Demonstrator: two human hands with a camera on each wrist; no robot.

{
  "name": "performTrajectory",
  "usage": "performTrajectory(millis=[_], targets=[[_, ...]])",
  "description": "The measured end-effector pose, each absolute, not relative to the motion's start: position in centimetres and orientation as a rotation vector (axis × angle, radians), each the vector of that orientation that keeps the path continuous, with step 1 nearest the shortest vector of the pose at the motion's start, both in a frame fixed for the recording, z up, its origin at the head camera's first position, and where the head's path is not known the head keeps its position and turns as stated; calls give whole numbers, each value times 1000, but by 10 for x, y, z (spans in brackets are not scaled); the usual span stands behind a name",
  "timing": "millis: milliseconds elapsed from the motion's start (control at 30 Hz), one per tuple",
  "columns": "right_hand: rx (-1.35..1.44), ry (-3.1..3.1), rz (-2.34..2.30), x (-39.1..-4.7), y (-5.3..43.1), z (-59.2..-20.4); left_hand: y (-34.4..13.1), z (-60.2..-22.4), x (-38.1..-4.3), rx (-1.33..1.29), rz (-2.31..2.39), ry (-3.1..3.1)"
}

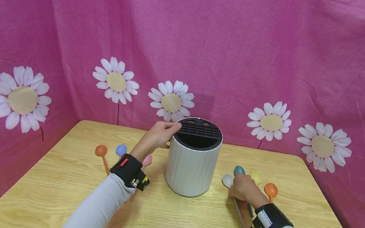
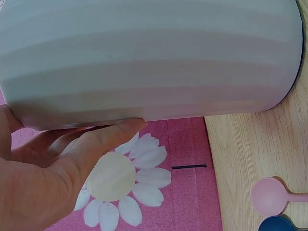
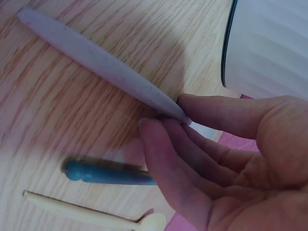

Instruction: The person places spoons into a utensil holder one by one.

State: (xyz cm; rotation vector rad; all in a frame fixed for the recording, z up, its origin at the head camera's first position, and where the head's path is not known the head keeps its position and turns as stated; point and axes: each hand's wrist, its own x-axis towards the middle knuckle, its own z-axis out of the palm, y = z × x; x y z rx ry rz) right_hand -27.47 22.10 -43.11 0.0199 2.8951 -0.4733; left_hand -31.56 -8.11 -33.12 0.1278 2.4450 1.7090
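Note:
A white ribbed utensil holder stands upright with a black slotted lid insert. My left hand rests against its left side near the top, one digit at the rim and the fingers lying fairly straight along the wall. Low over the table, my right hand pinches a grey spoon at the neck between thumb and fingers. The spoon's bowl points away, its handle towards me. A teal spoon lies beside it, partly hidden by the right hand.
Right of the hand lie a yellow spoon and an orange spoon. On the left lie red-orange, light blue and pink spoons; a dark blue one shows in the left wrist view. A pink flowered curtain encloses the table.

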Motion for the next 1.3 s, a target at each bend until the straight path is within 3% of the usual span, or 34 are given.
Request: performTrajectory(millis=[700, 1300], targets=[[1, 2896, -563, -277, 223, -429, -81, -333, -317, 139, 1716, 2445], [-187, 2987, -902, -291, 236, -386, -80, -333, -316, 160, 1741, 2432]])
